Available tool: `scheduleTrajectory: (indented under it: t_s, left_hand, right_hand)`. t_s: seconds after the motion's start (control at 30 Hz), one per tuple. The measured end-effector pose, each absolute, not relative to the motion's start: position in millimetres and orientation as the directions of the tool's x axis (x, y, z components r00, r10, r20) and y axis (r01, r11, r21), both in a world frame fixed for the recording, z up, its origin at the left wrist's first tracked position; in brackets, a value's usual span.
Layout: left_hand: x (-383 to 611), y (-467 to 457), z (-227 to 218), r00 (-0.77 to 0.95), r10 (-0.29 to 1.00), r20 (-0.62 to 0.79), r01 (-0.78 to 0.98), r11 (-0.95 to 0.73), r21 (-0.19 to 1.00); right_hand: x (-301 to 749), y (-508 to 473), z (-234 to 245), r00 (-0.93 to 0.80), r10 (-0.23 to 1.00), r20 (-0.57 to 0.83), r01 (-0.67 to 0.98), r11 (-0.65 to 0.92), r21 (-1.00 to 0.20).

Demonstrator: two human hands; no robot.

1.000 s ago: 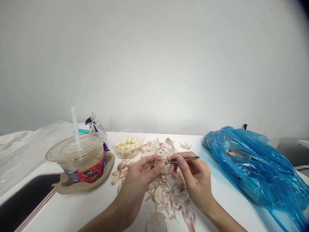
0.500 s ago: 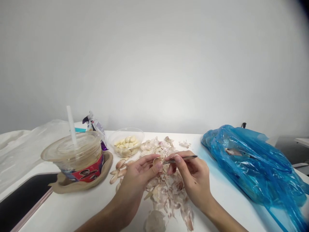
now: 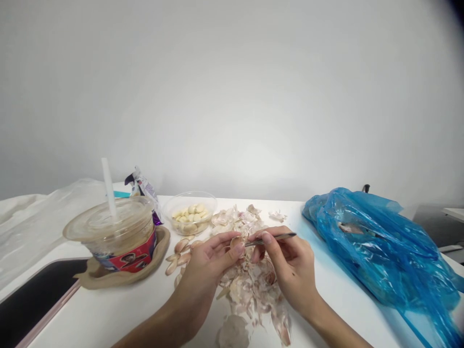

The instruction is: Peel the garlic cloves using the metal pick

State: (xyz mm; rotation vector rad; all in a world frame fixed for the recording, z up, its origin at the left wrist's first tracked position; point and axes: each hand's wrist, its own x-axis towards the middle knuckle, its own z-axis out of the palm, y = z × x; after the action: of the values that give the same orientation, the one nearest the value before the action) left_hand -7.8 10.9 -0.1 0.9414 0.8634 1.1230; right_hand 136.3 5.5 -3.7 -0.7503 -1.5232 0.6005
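Between thumb and fingers, my left hand (image 3: pixel 212 261) pinches a garlic clove (image 3: pixel 237 240) with its skin on. My right hand (image 3: pixel 288 266) grips a thin metal tool (image 3: pixel 281 237), perhaps a small knife; its tip is at the clove, and its exact kind is partly hidden by the fingers. Under both hands spreads a heap of papery garlic skins (image 3: pixel 250 290). Unpeeled cloves (image 3: pixel 180 246) lie just left of my left hand. Behind them, a clear plastic bowl (image 3: pixel 168 210) contains peeled garlic cloves (image 3: pixel 192 212).
At left, a lidded drink cup (image 3: pixel 126 256) with a white straw (image 3: pixel 108 188) sits in a cardboard holder (image 3: pixel 163 246). A black tablet-like device (image 3: pixel 39 295) lies near it, with a purple-white wrapper (image 3: pixel 145 191) behind. A blue plastic bag (image 3: pixel 380 251) covers the right side.
Both hands keep almost the same pose, with the clove and the metal tool still in them. The view has shifted very slightly.
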Motion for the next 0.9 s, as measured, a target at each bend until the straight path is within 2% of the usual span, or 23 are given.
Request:
scheduleTrajectory:
  t_s: [0.9]
  left_hand:
    - [-6.3,9.9,-0.9,0.233,0.965,-0.117,-0.373,0.200,0.906]
  right_hand:
    - [137.1,3.2,-0.7,-0.032,0.781,0.624,0.137,0.622,-0.771]
